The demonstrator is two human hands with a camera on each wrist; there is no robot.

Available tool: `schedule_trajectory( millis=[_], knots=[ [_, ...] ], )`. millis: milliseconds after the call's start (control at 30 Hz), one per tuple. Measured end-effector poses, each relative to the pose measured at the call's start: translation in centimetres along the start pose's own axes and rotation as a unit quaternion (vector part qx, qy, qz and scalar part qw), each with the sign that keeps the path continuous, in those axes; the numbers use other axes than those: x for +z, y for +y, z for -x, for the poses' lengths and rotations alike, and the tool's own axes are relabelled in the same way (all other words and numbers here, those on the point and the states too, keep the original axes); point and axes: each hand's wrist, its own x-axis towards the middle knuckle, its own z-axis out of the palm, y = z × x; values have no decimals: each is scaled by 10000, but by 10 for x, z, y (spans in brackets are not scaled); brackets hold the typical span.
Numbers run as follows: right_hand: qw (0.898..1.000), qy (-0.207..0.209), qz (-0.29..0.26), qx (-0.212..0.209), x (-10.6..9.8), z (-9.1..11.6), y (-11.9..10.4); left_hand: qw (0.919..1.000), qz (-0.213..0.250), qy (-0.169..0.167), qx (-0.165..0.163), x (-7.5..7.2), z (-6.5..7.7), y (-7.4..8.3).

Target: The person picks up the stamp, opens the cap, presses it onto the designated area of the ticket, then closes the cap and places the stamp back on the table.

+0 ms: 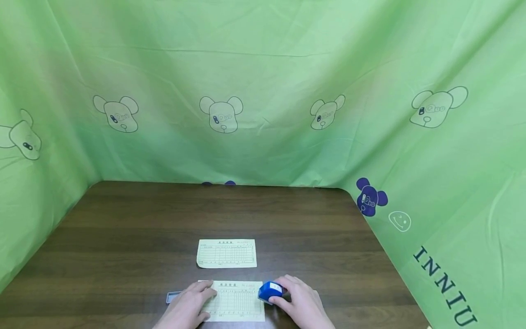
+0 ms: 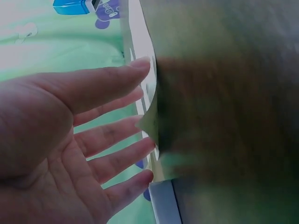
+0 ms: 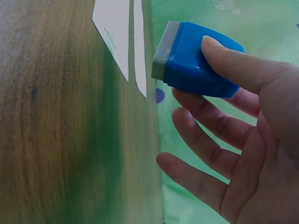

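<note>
My right hand (image 1: pixel 302 299) pinches a blue self-inking stamp (image 1: pixel 270 290) between thumb and fingers, at the right edge of the near printed form (image 1: pixel 236 301). In the right wrist view the stamp (image 3: pixel 201 58) is tilted, its pale grey base (image 3: pixel 164 51) facing the table and raised above it. My left hand (image 1: pixel 189 304) rests on the left part of the form with straight fingers. The left wrist view shows a corner of the paper (image 2: pixel 150 119) curling up beside those fingers. Beside the left hand lies a small grey cap-like piece (image 1: pixel 172 296), partly hidden by the hand.
A second printed form (image 1: pixel 227 254) lies just beyond the near one, its lower left corner slightly bent. Both are on a dark wooden table (image 1: pixel 123 237). Green cloth (image 1: pixel 267 151) with bear drawings hangs around the back and sides.
</note>
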Motion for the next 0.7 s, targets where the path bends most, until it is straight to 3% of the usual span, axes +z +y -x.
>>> schedule_trajectory(
  millis=[100,233,467,700],
  knots=[
    [10000,-58,-39,42,-1,0,1,9998,-5,129,120,-5,1,-1],
    [9999,-109,-57,97,-2,0,1,9978,-240,599,138,-14,1,-2],
    [9998,-134,-42,109,-4,-1,2,9903,-660,1128,-475,-33,-5,-7],
    [9992,-281,-165,238,-5,-1,2,9882,-635,1037,-935,-48,-17,-15]
  ],
)
